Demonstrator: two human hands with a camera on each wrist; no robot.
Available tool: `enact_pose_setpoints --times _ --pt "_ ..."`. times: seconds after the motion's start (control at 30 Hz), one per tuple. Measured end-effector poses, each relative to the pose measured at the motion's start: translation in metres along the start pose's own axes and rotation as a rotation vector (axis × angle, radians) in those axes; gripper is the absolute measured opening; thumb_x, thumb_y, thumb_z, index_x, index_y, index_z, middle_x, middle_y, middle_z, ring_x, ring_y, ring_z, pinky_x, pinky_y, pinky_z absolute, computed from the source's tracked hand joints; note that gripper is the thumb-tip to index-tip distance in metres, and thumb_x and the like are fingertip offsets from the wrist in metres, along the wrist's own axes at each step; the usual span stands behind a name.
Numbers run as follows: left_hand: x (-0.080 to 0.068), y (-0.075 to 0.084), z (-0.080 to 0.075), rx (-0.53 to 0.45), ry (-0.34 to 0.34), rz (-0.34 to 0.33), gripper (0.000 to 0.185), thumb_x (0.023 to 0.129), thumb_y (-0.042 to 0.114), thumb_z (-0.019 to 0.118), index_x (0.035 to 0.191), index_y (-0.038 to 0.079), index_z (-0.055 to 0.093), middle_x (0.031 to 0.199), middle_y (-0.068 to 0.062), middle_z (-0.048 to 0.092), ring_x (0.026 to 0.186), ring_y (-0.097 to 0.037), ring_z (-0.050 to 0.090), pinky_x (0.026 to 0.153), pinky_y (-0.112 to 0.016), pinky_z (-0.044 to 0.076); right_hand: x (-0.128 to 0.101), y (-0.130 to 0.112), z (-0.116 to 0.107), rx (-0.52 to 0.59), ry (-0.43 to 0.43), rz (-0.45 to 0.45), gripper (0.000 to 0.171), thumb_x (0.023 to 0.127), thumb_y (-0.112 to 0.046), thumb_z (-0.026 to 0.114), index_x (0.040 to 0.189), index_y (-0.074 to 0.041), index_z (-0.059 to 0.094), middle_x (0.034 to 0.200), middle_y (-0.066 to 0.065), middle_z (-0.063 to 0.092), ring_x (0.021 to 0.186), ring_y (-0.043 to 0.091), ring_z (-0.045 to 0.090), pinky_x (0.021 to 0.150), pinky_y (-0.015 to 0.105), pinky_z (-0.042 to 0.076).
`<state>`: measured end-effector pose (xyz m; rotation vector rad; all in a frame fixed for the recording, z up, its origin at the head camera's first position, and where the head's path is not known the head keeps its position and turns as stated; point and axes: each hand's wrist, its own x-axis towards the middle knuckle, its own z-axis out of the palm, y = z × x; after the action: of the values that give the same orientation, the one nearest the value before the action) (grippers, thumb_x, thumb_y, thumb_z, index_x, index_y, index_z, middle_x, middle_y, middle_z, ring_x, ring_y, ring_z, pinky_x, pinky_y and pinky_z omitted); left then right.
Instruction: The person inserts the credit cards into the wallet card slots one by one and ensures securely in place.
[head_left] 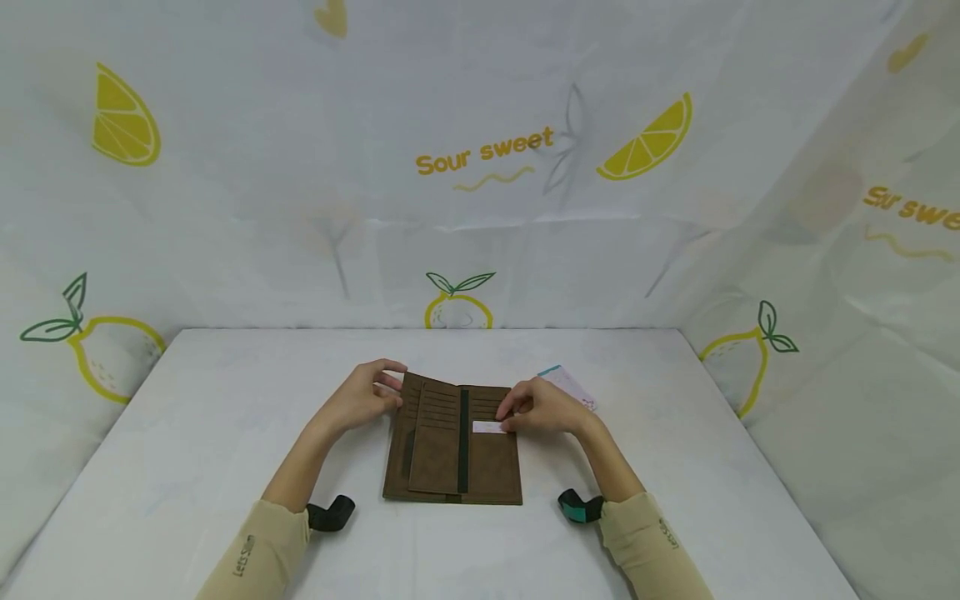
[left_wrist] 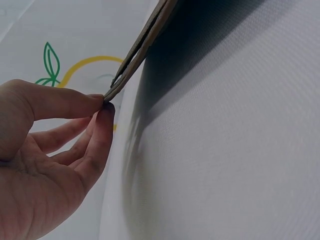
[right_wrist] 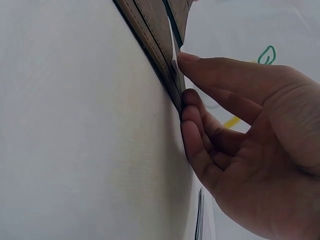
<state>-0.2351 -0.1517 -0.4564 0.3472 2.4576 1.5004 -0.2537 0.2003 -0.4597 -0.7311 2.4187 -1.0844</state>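
A long brown wallet (head_left: 435, 458) lies spread open on the white table, with rows of card slots and a dark strip down its middle. My left hand (head_left: 367, 394) pinches the wallet's upper left edge between thumb and fingers, tilting that side up; the left wrist view shows thumb and fingertip meeting on the edge (left_wrist: 112, 90). A white card (head_left: 487, 427) shows in a slot on the wallet's right half, its lower part hidden inside. My right hand (head_left: 543, 407) has its thumb on the card's right end, with the other fingers curled at the wallet's right edge (right_wrist: 172, 90).
Behind my right hand, a pale pink card or stack (head_left: 567, 386) with a teal edge lies on the table (head_left: 187, 450). A white cloth printed with lemons (head_left: 459, 312) hangs behind and beside the table.
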Motion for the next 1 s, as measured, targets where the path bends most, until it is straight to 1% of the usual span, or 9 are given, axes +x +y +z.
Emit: enact_pose_setpoints --times 0.2,0.37,0.53,0.67,0.83,0.9,1.0 --pt "-0.003 -0.001 -0.002 -0.009 -0.004 0.006 0.052 0.095 -0.007 0.064 0.146 -0.01 0.055 0.122 -0.028 0.067 0.1 -0.026 0.076 0.083 -0.032 0.057 0.002 0.0 -0.001 0.059 0.023 0.016 0.011 0.095 -0.007 0.081 0.104 -0.001 0.082 0.102 0.015 0.082 0.086 0.012 0.067 0.078 0.021 0.054" --pt "-0.001 -0.004 -0.001 0.003 0.0 -0.003 0.052 0.096 -0.006 0.065 0.146 -0.008 0.056 0.121 -0.026 0.068 0.1 -0.024 0.075 0.084 -0.031 0.057 -0.003 0.005 -0.007 0.047 0.072 0.034 0.014 0.096 -0.009 0.08 0.109 -0.003 0.082 0.109 0.014 0.082 0.091 0.013 0.07 0.08 0.022 0.056" --pt "0.001 -0.005 -0.001 0.006 0.005 -0.011 0.051 0.096 -0.005 0.065 0.146 -0.006 0.057 0.121 -0.025 0.068 0.1 -0.023 0.075 0.085 -0.033 0.057 -0.011 0.013 -0.022 0.057 0.183 0.076 0.019 0.098 -0.012 0.079 0.114 -0.003 0.081 0.109 0.014 0.081 0.091 0.014 0.07 0.079 0.024 0.055" --pt "0.002 -0.004 0.0 0.019 0.009 -0.009 0.051 0.096 -0.003 0.068 0.146 -0.004 0.058 0.122 -0.025 0.068 0.101 -0.026 0.074 0.084 -0.034 0.058 -0.02 0.023 -0.036 0.05 0.281 0.119 0.025 0.098 -0.017 0.08 0.118 -0.001 0.079 0.109 0.015 0.08 0.092 0.016 0.071 0.077 0.025 0.057" --pt "0.002 -0.002 -0.001 0.022 0.009 -0.012 0.052 0.096 -0.002 0.07 0.147 -0.003 0.058 0.124 -0.026 0.068 0.103 -0.028 0.074 0.084 -0.034 0.057 -0.03 0.037 -0.049 0.021 0.363 0.158 0.03 0.1 -0.018 0.078 0.124 0.0 0.077 0.118 0.02 0.079 0.103 0.026 0.074 0.084 0.028 0.057" --pt "0.001 -0.001 -0.001 0.023 0.005 -0.009 0.052 0.096 -0.002 0.07 0.147 -0.004 0.057 0.124 -0.026 0.068 0.104 -0.029 0.074 0.084 -0.034 0.058 -0.032 0.041 -0.051 0.003 0.394 0.171 0.031 0.1 -0.018 0.077 0.125 0.0 0.076 0.121 0.021 0.078 0.108 0.03 0.075 0.087 0.029 0.057" --pt "0.001 -0.001 -0.001 0.022 0.003 -0.009 0.053 0.096 -0.002 0.071 0.147 -0.005 0.057 0.124 -0.027 0.068 0.104 -0.03 0.074 0.083 -0.033 0.057 -0.033 0.044 -0.052 -0.03 0.428 0.195 0.032 0.1 -0.017 0.077 0.125 0.002 0.076 0.122 0.024 0.077 0.11 0.036 0.075 0.09 0.033 0.058"
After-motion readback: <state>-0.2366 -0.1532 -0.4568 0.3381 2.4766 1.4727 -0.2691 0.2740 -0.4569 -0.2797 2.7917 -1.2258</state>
